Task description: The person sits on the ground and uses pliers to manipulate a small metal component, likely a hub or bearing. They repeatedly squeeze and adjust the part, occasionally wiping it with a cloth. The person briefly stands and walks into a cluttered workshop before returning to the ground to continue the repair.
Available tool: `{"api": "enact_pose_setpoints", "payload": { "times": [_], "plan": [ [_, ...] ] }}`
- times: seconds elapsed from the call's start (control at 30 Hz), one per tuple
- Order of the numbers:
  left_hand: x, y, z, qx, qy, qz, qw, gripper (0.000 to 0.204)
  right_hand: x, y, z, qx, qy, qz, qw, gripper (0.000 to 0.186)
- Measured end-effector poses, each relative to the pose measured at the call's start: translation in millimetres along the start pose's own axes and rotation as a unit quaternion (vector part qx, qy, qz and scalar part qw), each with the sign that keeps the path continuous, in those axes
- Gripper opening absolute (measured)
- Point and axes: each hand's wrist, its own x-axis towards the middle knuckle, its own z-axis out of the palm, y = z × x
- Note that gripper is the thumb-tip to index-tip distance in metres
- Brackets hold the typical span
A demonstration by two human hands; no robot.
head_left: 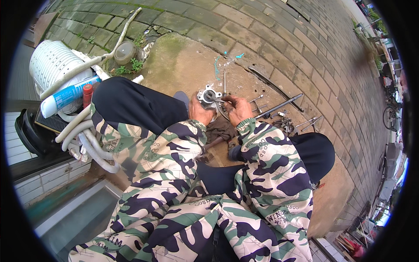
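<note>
I am crouched over a stained concrete patch, my arms in camouflage sleeves. My left hand (200,112) grips a small silver metal housing part (205,95) and steadies it on the ground. My right hand (238,109) is closed on the handles of pliers (217,100), whose jaws meet the round opening of the metal part. Between my knees lies a dark rag (220,129).
Several wrenches and long metal tools (279,107) lie scattered to the right. At left stand a white ribbed plastic drum (52,61), grey corrugated hoses (89,144) and a blue-and-white spray can (70,95). Brick paving surrounds the patch; bicycles stand at far right.
</note>
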Motion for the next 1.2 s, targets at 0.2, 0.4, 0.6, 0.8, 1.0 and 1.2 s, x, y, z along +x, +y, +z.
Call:
{"api": "enact_pose_setpoints", "payload": {
  "times": [0.2,0.4,0.6,0.8,1.0,1.2],
  "plan": [
    [25,19,4,-0.084,-0.057,0.069,0.992,0.054,1,-6,-15,-0.003,0.031,0.046,0.998,0.023],
    [42,0,-11,-0.007,-0.118,0.079,0.99,0.06,-1,-27,-3,-0.07,0.043,0.056,0.995,0.022],
    [38,4,-3,-0.039,-0.121,0.055,0.99,0.056,-3,-30,3,-0.146,0.06,0.082,0.984,0.025],
    [43,-7,-12,-0.03,-0.099,0.06,0.993,0.065,-5,-33,14,-0.107,0.064,0.069,0.99,0.026],
    [38,4,-4,-0.032,-0.127,0.047,0.99,0.067,-10,-26,8,-0.097,0.079,0.085,0.989,0.027],
    [44,-8,-13,-0.021,-0.106,0.066,0.992,0.062,-11,-32,18,-0.094,0.06,0.068,0.991,0.028]
  ]
}}
